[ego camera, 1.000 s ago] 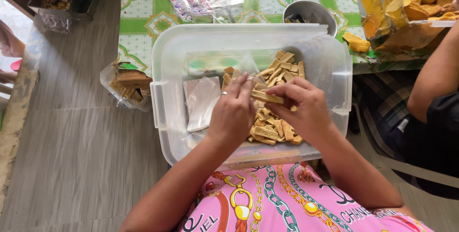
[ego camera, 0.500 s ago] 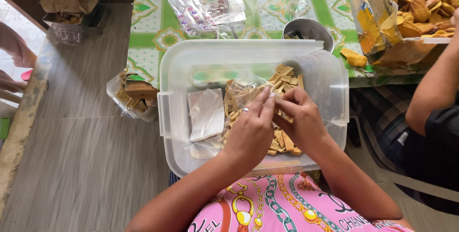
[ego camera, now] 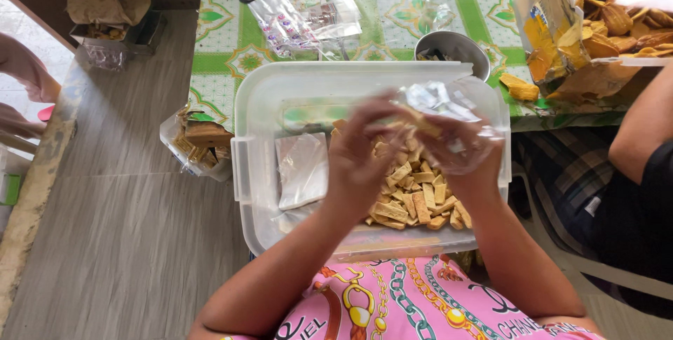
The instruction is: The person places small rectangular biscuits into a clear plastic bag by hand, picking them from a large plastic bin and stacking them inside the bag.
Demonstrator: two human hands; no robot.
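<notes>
A clear plastic tub point(ego camera: 245, 165) rests on my lap, with a heap of small tan cracker pieces point(ego camera: 413, 196) in its right half and a stack of flat clear bags point(ego camera: 301, 168) in its left half. Both hands are raised over the tub. My right hand point(ego camera: 466, 154) holds a crinkled clear plastic bag point(ego camera: 442, 102) with a few pieces inside. My left hand point(ego camera: 364, 154) pinches the bag's mouth beside it. The motion blurs both hands.
A green patterned table point(ego camera: 231, 45) lies beyond the tub with clear bags point(ego camera: 301, 17), a metal bowl point(ego camera: 452, 49) and a torn sack of yellow chips point(ego camera: 596, 31). Another person's arm point(ego camera: 645, 130) is at right. A small container of snacks point(ego camera: 200, 144) sits on the grey floor at left.
My hands rose from the cracker heap and now hold a clear bag open above the tub. The view shifted slightly downward.
</notes>
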